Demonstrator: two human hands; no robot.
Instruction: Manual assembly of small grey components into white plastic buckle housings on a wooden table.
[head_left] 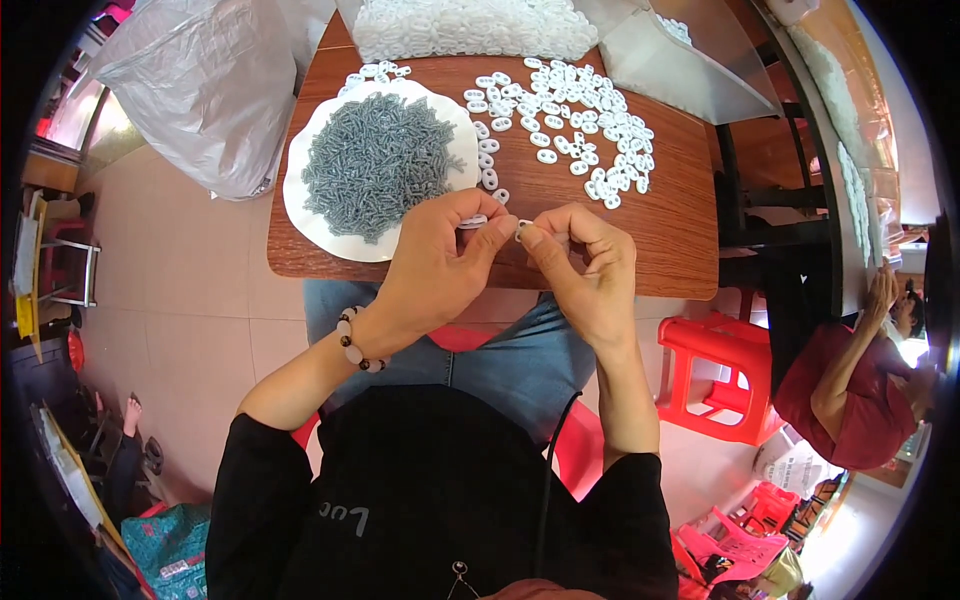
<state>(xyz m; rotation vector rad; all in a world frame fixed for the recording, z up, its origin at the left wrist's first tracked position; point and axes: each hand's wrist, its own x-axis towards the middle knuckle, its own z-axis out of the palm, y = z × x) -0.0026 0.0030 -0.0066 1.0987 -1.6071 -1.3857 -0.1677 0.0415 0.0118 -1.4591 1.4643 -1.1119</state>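
My left hand (pixel 440 258), a beaded bracelet at its wrist, is closed over the table's near edge with a small white oval piece (pixel 473 222) between its fingers. Close beside it, my right hand (pixel 597 270) pinches a tiny white part (pixel 521 229) between thumb and fingers. The fingertips of both hands almost meet, and they partly hide what they hold. Left of my hands stands a white wavy-rimmed plate (pixel 303 215), heaped with small grey spring-like pieces (pixel 380 165). Many white two-hole oval pieces (pixel 625 140) lie loose on the brown table (pixel 675 225) beyond my right hand.
At the table's far side is a large heap of white pieces (pixel 475 30). A grey-white plastic bag (pixel 205 100) is at the left. A red stool (pixel 715 375) stands to the right, near another person in a dark red top (pixel 850 400) at a neighbouring table.
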